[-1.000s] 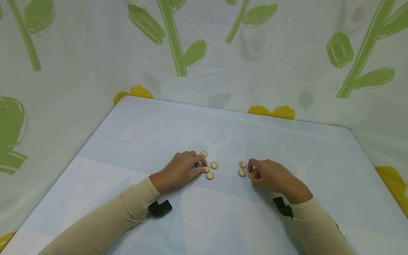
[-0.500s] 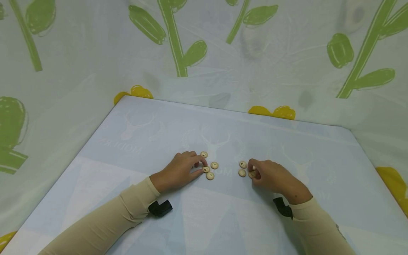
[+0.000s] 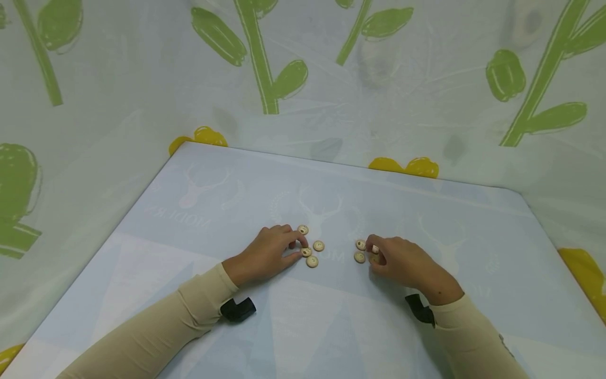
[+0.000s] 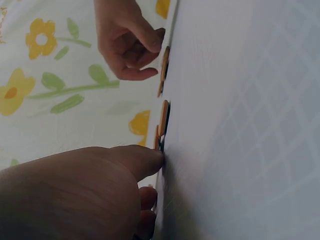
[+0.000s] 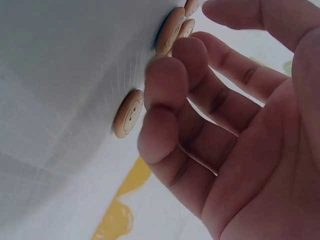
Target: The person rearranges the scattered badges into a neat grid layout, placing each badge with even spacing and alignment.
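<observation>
Several round wooden buttons lie in two small groups on the table. My left hand [image 3: 270, 253] rests at the left group, index finger and thumb curved against the edge of one wooden button [image 3: 306, 252]. Around that one lie a second button [image 3: 303, 229], a third [image 3: 319, 246] and another [image 3: 312, 261]. My right hand [image 3: 402, 263] hovers low over the right group, fingers loosely bent, with a gap between thumb and index finger. Beside it are a button [image 3: 361, 245] and a lower one [image 3: 360, 257]. Others sit partly hidden under its fingers; one button [image 5: 129, 113] shows a drawn face.
A pale blue table [image 3: 307, 326] with faint deer prints and lettering lies beneath both hands. Behind it hangs a white curtain [image 3: 156, 68] with green plants and yellow flowers. A black strap piece [image 3: 238, 310] is at the left wrist, and a black piece [image 3: 420, 309] at the right.
My right hand has shifted slightly to the left over its buttons, covering more of the lower one under its thumb. My left hand and its group stay as they were.
</observation>
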{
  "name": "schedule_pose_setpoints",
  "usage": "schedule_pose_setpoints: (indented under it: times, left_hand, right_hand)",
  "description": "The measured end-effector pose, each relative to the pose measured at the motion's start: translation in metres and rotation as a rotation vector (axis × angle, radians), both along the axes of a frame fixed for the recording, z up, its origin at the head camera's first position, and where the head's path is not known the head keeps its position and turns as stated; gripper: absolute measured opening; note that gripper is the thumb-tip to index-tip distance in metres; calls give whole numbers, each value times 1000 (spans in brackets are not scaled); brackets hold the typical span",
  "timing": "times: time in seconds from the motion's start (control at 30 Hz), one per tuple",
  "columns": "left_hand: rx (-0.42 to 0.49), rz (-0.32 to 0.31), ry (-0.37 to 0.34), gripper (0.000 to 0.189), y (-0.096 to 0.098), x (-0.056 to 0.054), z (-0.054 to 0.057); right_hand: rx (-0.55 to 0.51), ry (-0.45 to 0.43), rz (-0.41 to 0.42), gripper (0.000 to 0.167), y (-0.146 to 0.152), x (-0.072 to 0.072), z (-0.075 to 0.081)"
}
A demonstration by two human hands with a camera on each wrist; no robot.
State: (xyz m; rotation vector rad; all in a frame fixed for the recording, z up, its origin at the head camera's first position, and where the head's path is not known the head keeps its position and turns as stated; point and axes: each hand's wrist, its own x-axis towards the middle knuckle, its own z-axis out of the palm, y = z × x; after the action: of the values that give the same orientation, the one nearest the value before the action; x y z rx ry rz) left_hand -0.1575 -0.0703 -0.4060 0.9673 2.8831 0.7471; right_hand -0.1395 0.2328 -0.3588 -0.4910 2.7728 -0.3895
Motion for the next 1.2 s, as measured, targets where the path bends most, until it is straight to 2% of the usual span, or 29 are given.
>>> schedule_pose_setpoints:
  times: [0.4, 0.93, 1.2]
  left_hand:
    - [-8, 1, -7, 15, 0, 1, 1]
    - [-9, 6, -10, 15, 0, 1, 1]
    - [5, -4, 10, 14, 0, 0, 0]
  right_hand:
    - [13, 83, 20, 19, -5, 2, -3]
    - [12, 106, 45, 18, -10, 2, -5]
    - [3, 88, 61, 16, -17, 5, -5]
